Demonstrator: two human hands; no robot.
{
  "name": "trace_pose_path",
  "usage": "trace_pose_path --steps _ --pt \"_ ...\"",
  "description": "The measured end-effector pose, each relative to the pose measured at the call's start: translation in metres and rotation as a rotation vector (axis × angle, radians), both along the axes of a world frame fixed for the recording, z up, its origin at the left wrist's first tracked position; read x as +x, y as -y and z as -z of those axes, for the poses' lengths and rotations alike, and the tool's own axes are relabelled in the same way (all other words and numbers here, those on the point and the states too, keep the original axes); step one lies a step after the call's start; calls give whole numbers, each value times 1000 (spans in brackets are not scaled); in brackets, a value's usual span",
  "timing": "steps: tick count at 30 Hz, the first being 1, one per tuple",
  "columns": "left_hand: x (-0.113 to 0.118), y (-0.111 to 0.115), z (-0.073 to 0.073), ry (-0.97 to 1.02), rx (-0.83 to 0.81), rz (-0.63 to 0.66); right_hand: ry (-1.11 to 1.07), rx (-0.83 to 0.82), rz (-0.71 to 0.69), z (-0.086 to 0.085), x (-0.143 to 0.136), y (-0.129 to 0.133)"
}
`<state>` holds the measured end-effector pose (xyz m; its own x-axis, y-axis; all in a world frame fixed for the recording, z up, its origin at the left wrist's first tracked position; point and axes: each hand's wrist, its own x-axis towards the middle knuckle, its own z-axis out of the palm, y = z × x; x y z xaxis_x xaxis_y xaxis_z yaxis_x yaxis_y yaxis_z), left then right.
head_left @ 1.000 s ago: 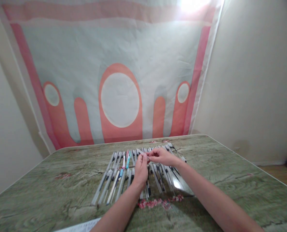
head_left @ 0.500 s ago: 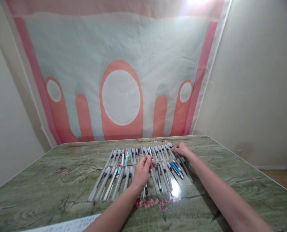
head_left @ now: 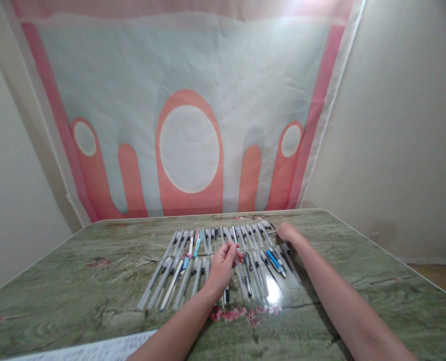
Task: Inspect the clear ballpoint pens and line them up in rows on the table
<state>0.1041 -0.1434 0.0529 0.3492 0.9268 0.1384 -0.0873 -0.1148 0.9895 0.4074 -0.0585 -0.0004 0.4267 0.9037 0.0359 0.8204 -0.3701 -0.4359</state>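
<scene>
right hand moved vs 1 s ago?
Yes. The right hand left the left hand mid-row and went right, to the far-right end of the pens.

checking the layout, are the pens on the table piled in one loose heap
No, the clear-wrapped pens lie side by side in two rows on the green wood-grain table, not heaped.

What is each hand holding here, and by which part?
The left hand pinches a small red-tipped item at its fingertips; which part cannot be told. The right hand rests on the far-right pens; no clear hold shows.
</scene>
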Motion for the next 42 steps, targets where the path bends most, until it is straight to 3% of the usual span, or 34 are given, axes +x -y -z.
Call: trace_pose_path --steps 5,10,12,16,19,24,29,32,34,38,42 --pt "1 1 -1 -29 3 -6 -184 55 28 -10 11 11" --pt "0 3 -1 -48 51 27 -399 179 -21 -38 10 18" --pt "0 4 -1 -54 94 52 -489 252 -74 -55 -3 21" --pt "1 7 -1 -88 153 88 -931 493 -325 -94 -52 36" --pt "1 8 1 -117 191 89 -1000 529 -493 -118 -95 55" --pt "0 8 4 -129 208 90 -958 549 -619 -132 -134 74" --pt "1 9 3 -81 173 96 -924 525 -631 -132 -135 77" --pt "2 6 2 52 38 109 -861 492 -650 -136 -134 82" --pt "1 -1 2 223 -104 44 -768 385 -712 -138 -136 89" --pt "-7 -22 0 603 -336 -245 -462 162 -884 -139 -141 100" --pt "-20 -38 -5 765 -442 -382 -267 89 -966 -136 -144 102"
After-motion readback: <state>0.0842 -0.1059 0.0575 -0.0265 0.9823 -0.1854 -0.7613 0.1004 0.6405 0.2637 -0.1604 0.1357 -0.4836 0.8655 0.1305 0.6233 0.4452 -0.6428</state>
